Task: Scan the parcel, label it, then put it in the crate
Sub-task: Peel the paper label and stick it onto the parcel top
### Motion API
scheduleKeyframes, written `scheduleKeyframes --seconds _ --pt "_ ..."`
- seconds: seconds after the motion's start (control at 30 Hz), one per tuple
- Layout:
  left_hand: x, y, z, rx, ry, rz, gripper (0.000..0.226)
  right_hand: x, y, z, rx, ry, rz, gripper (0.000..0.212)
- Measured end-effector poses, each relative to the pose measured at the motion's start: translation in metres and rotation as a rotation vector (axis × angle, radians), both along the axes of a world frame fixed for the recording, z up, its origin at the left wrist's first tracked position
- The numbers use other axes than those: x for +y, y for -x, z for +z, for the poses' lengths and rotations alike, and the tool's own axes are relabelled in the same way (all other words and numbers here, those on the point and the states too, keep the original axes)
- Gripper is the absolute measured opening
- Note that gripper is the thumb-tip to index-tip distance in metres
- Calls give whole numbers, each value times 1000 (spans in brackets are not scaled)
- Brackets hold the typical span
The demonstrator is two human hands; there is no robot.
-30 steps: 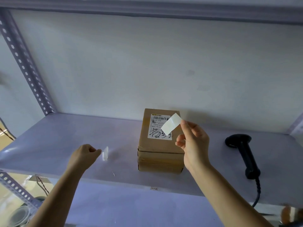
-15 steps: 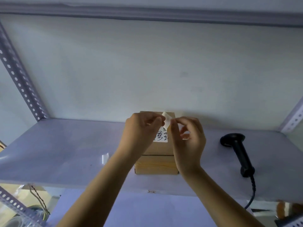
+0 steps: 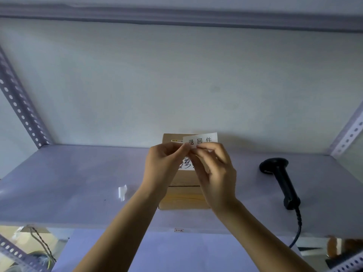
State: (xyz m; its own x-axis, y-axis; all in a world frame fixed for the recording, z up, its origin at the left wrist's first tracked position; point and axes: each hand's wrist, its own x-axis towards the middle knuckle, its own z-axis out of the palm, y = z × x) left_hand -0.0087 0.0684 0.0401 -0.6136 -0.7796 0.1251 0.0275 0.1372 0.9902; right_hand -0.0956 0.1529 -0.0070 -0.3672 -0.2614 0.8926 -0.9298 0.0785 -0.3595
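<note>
A small brown cardboard parcel (image 3: 183, 195) stands on the shelf (image 3: 68, 183), with a white shipping sticker on its top partly hidden by my hands. Above the parcel I hold a white label (image 3: 202, 139) printed with three black characters. My left hand (image 3: 164, 169) pinches its left lower edge. My right hand (image 3: 216, 173) pinches the lower edge just beside it. The label faces me, upright and flat. A black handheld scanner (image 3: 280, 181) lies on the shelf to the right, apart from my hands.
A small curled piece of white backing paper (image 3: 122, 191) lies on the shelf left of the parcel. Perforated metal uprights stand at the left (image 3: 17, 99) and right (image 3: 349, 134) corners. The scanner's cable (image 3: 297, 230) hangs over the shelf's front edge.
My left hand left the backing paper on the shelf and came over to the label. Both hands now hold the label, turned so its printed face shows.
</note>
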Motion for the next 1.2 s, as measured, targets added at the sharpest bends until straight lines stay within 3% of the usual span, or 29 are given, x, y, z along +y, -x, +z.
scheduleKeyframes --seconds 0.1,0.2,0.33,0.57,0.77,0.93,1.07,1.2 --pt "-11 -3 0 -23 11 14 18 6 8 5 -127 41 103 15" --pt "-20 -6 1 -64 39 2 18 6 21 18 -488 108 123 23" --pt "-28 -5 1 -73 38 -17 18 -1 35 25 -912 -24 229 17" --pt "-50 18 -2 -108 52 42 21 -19 56 26 -1001 -55 298 16" --pt "-78 51 0 -182 73 156 7 -49 79 32 -990 -171 197 24" --pt "-96 70 -11 -248 40 158 18 -68 98 24 -998 -257 124 30" --pt "-113 82 -22 -335 33 151 42 -80 111 15 -1023 -305 73 27" --pt "-124 93 -25 -403 -2 130 43 -90 118 9 -1038 -329 15 37"
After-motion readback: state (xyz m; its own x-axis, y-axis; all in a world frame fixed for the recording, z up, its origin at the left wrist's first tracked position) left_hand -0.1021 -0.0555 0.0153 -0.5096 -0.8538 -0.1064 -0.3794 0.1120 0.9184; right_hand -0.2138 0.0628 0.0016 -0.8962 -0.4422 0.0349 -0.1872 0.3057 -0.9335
